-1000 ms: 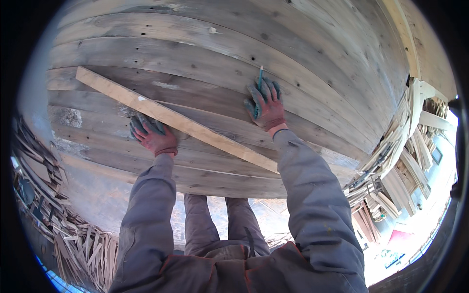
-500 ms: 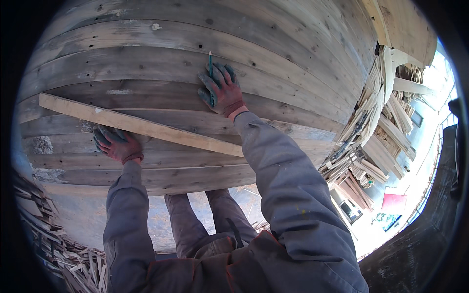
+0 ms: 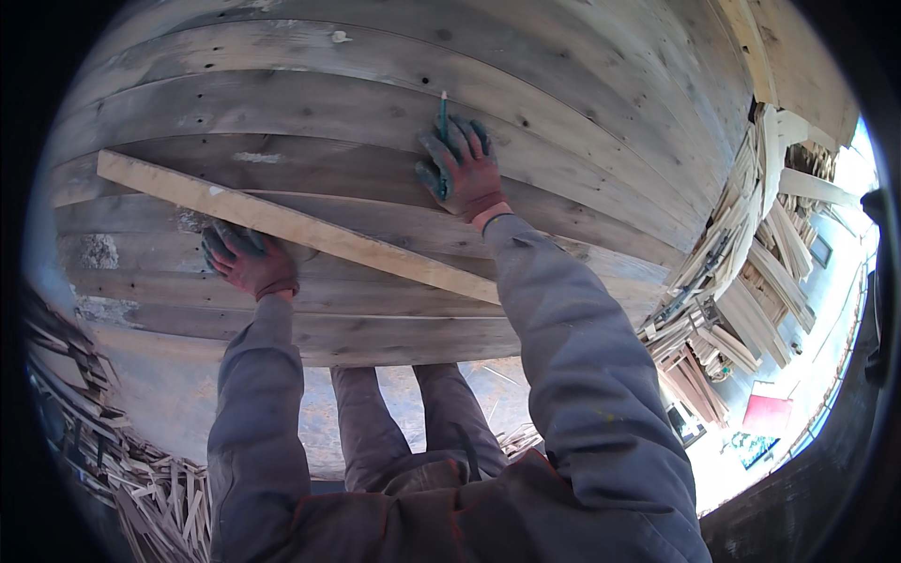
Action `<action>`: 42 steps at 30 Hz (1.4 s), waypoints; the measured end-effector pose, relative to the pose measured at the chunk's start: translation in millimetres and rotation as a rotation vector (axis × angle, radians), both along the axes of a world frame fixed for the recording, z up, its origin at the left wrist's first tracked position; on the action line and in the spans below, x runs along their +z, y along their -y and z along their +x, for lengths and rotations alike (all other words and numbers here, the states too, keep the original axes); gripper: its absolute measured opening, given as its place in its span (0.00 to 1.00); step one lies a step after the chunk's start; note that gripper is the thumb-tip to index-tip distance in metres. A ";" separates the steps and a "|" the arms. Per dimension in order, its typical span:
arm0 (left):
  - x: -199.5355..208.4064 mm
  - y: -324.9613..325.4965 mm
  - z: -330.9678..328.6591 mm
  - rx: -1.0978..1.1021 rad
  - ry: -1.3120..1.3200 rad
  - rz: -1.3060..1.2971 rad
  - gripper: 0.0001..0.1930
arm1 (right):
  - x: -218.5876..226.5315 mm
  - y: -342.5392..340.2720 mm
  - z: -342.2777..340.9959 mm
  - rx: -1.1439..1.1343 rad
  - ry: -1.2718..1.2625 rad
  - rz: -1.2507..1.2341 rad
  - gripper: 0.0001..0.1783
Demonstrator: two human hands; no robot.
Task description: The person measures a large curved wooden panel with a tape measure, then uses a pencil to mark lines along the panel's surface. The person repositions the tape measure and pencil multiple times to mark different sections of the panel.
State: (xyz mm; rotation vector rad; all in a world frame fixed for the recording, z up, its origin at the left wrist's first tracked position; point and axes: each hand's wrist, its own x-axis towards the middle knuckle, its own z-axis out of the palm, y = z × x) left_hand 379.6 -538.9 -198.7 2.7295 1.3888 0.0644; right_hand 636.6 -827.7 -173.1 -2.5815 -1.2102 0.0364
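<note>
A curved surface of overlapping-looking weathered wooden planks (image 3: 375, 141) lies before me. Across it, slanting down to the right, rests a long pale wooden batten (image 3: 300, 225). My left hand (image 3: 251, 263), in a red and dark-coated work glove, lies with fingers spread on the planks just below the batten. Above the batten my right hand (image 3: 467, 174), gloved alike, leans on the planks with a teal pencil (image 3: 443, 114) held along the index finger, its pale tip pointing away from me. The batten's right end passes behind my right forearm.
Stacks of cut boards and offcuts (image 3: 751, 300) stand at the right, beside a red panel (image 3: 768, 413) on the bright ground. Scrap wood strips (image 3: 169, 497) are heaped at the lower left. My legs (image 3: 371, 413) stand at the planks' near edge.
The whole view has shifted, so the planks, batten and both hands appear farther right. Against the planks, neither hand nor the pencil has visibly moved.
</note>
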 end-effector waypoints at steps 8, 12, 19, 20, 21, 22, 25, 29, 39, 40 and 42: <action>8.3 0.7 3.3 0.018 -0.031 -0.003 0.43 | 5.2 -2.7 -3.4 0.018 0.008 0.014 0.28; 10.7 1.8 4.4 0.016 0.011 -0.001 0.43 | 38.0 -3.3 -13.8 -0.037 -0.048 -0.171 0.30; 53.9 -24.3 -1.9 0.064 -0.132 -0.260 0.38 | 173.0 75.3 -190.2 -0.258 -0.068 0.003 0.33; 67.0 -34.6 -5.7 0.014 -0.056 -0.290 0.37 | 191.1 89.8 -228.9 -0.338 -0.075 -0.006 0.33; 81.8 -45.3 -13.7 -0.019 -0.023 -0.355 0.37 | 207.9 103.0 -271.8 -0.434 -0.115 -0.041 0.33; 95.9 -54.9 -21.5 -0.047 -0.007 -0.438 0.37 | 222.1 114.5 -315.1 -0.528 -0.124 -0.088 0.32; 140.6 -83.0 -81.8 -0.268 0.004 -0.497 0.33 | 260.7 140.3 -446.3 -0.735 -0.270 -0.177 0.30; 171.3 -123.0 -214.5 -0.343 -0.035 -0.672 0.30 | 295.5 136.7 -588.9 -0.917 -0.500 -0.261 0.28; 178.6 -217.0 -623.8 0.072 -0.487 -0.797 0.35 | 260.8 49.1 -686.5 -1.145 -0.532 0.053 0.29; 181.1 -232.7 -645.1 0.012 -0.457 -0.759 0.35 | 258.2 38.1 -696.8 -1.165 -0.535 0.071 0.29; 191.5 -267.1 -671.7 0.068 -0.403 -0.803 0.35 | 256.6 10.3 -722.6 -1.224 -0.562 0.202 0.29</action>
